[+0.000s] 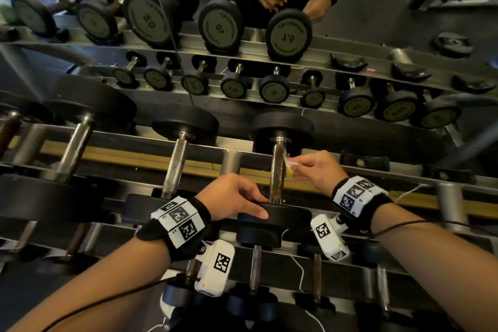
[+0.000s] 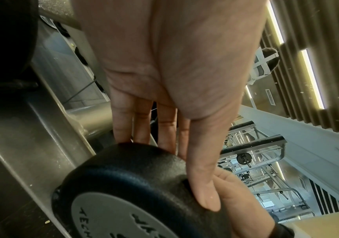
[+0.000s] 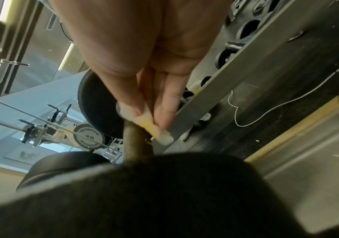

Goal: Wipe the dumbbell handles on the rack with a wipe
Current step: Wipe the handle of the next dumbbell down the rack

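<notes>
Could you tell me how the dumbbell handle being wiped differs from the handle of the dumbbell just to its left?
The wiped handle looks brown; the left neighbour's handle looks grey and shinier. The wiped handle has the wipe pinched against it by the right hand, and the left hand grips its near head; the left neighbour's handle is untouched. Both rest on the same rack tier.

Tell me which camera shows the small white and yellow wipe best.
The right wrist view: the small white and yellow wipe is close and central, pinched by the right hand against the brown metal dumbbell handle. The head view shows it only as a small scrap beside the handle. The left wrist view does not show it.
</notes>
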{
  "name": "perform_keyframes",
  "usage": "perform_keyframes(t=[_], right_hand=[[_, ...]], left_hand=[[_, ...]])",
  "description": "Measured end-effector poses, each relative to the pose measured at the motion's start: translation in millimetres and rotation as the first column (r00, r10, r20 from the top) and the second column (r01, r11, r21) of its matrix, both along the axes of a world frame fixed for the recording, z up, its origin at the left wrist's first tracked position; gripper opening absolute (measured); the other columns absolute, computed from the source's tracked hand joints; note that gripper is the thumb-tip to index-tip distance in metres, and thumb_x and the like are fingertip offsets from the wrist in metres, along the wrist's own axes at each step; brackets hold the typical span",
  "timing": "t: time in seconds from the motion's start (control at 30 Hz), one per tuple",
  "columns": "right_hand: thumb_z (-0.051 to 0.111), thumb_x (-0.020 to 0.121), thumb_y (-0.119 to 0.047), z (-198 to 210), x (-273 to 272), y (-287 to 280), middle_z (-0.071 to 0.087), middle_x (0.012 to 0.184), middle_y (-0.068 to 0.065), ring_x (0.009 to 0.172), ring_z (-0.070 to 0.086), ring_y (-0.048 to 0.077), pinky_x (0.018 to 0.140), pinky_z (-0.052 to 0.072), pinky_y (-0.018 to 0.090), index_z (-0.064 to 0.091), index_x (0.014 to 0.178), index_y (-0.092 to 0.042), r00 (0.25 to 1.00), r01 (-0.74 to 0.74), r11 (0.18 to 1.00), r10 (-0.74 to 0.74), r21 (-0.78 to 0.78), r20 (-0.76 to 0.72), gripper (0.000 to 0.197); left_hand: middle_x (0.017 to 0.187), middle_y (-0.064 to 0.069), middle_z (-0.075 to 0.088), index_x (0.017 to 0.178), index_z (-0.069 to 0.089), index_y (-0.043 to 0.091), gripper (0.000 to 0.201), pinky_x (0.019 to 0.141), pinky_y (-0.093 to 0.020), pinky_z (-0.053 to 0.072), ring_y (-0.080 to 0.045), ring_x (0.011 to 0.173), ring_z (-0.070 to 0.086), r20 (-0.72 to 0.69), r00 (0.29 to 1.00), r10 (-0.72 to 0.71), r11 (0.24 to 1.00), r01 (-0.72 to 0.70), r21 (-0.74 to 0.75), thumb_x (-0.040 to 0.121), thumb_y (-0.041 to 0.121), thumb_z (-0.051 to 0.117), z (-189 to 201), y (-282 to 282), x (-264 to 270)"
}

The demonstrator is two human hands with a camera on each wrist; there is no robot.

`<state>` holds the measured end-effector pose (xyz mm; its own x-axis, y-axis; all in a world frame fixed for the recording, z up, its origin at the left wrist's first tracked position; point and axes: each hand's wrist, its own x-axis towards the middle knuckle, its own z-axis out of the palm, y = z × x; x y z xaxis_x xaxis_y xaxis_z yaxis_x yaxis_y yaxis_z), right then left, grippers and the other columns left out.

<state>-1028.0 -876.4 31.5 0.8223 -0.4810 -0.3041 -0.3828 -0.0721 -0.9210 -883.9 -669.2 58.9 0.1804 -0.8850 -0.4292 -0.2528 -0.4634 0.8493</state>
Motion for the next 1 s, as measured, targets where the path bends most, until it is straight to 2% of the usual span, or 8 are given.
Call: perform_keyframes(t=[0.13, 0.23, 0.3, 0.47, 0.6, 0.73, 0.9, 1.0], right_hand=[[0.071, 0.076, -0.038, 5.6, -26.5, 11.0, 0.076, 0.097, -0.004, 0.093, 0.07, 0.007, 0.077, 0.056, 0.021, 0.078, 0.093, -0.031, 0.969, -0.209, 0.976, 0.216, 0.067, -0.122, 0.02], [0.069, 0.083, -0.032, 8.6, -31.6, 11.2, 0.075, 0.095, -0.005, 0.09, 0.068, 0.007, 0.081, 0.054, 0.022, 0.077, 0.094, -0.032, 0.89, -0.4, 0.912, 0.364, -0.087, -0.274, 0.013], [0.067, 0.087, -0.018, 13.4, -25.7, 5.5, 0.075, 0.095, -0.002, 0.092, 0.069, 0.012, 0.082, 0.056, 0.025, 0.076, 0.093, -0.03, 0.919, -0.339, 0.94, 0.321, -0.04, -0.228, 0.016], [0.062, 0.092, -0.011, 16.4, -1.8, -18.5, 0.075, 0.099, 0.004, 0.097, 0.071, 0.019, 0.087, 0.057, 0.033, 0.074, 0.104, -0.02, 0.989, 0.149, 0.984, -0.146, -0.1, 0.036, 0.019], [0.064, 0.09, -0.012, 5.0, 12.5, -7.9, 0.075, 0.1, 0.002, 0.099, 0.07, 0.018, 0.091, 0.056, 0.036, 0.075, 0.1, -0.027, 0.997, 0.074, 0.993, -0.075, -0.088, -0.012, 0.021], [0.064, 0.089, -0.009, 2.9, 4.4, -1.9, 0.076, 0.087, -0.01, 0.091, 0.072, 0.01, 0.081, 0.058, 0.023, 0.078, 0.083, -0.039, 1.0, 0.016, 0.996, -0.017, 0.083, 0.008, 0.034], [0.069, 0.086, -0.018, 1.0, -22.7, 12.3, 0.075, 0.1, -0.004, 0.098, 0.07, 0.011, 0.081, 0.056, 0.025, 0.078, 0.095, -0.029, 0.992, -0.101, 0.985, 0.11, 0.141, -0.062, 0.017], [0.067, 0.088, -0.022, 6.3, -29.7, 9.2, 0.075, 0.094, -0.008, 0.087, 0.068, 0.003, 0.071, 0.053, 0.017, 0.077, 0.094, -0.032, 0.931, -0.286, 0.957, 0.291, 0.054, -0.22, 0.015]], left_hand=[[0.089, 0.008, 0.075, 0.086, 0.077, 0.028, 0.018, 0.093, -0.039, 0.055, -0.008, 0.087, 0.07, 0.009, 1.0, -0.03, 0.999, 0.03, 0.014, 0.071, 0.032, 0.085, 1.7, -2.4, 1.2], [0.09, 0.005, 0.076, 0.086, 0.076, 0.025, 0.017, 0.094, -0.041, 0.054, -0.01, 0.088, 0.07, 0.013, 0.999, -0.048, 0.998, 0.048, 0.033, 0.072, 0.029, 0.084, 4.6, -5.8, 2.0], [0.09, 0.004, 0.076, 0.086, 0.077, 0.022, 0.016, 0.095, -0.041, 0.054, -0.011, 0.089, 0.071, 0.001, 0.999, -0.05, 0.998, 0.05, 0.041, 0.073, 0.026, 0.084, 6.8, -6.8, 2.8], [0.091, 0.002, 0.076, 0.086, 0.076, 0.021, 0.015, 0.096, -0.04, 0.053, -0.013, 0.091, 0.071, -0.022, 0.999, -0.049, 0.998, 0.05, 0.047, 0.073, 0.025, 0.084, 8.0, -6.8, 2.6], [0.091, 0.002, 0.076, 0.085, 0.077, 0.022, 0.015, 0.095, -0.038, 0.053, -0.013, 0.09, 0.071, -0.05, 0.998, -0.029, 0.999, 0.031, 0.044, 0.072, 0.024, 0.085, 5.5, -6.0, 2.5], [0.089, 0.006, 0.076, 0.082, 0.077, 0.027, 0.014, 0.092, -0.034, 0.053, -0.008, 0.088, 0.07, -0.046, 0.999, -0.028, 0.999, 0.03, 0.039, 0.071, 0.027, 0.085, 2.8, -5.6, 2.7], [0.09, 0.004, 0.076, 0.082, 0.077, 0.026, 0.014, 0.094, -0.037, 0.054, -0.011, 0.09, 0.071, -0.053, 0.998, -0.031, 0.998, 0.033, 0.046, 0.071, 0.026, 0.085, 2.6, -7.6, 3.4], [0.09, 0.002, 0.076, 0.082, 0.077, 0.024, 0.014, 0.095, -0.04, 0.054, -0.014, 0.09, 0.071, -0.045, 0.998, -0.042, 0.998, 0.045, 0.052, 0.071, 0.025, 0.085, 4.0, -8.8, 3.9]])
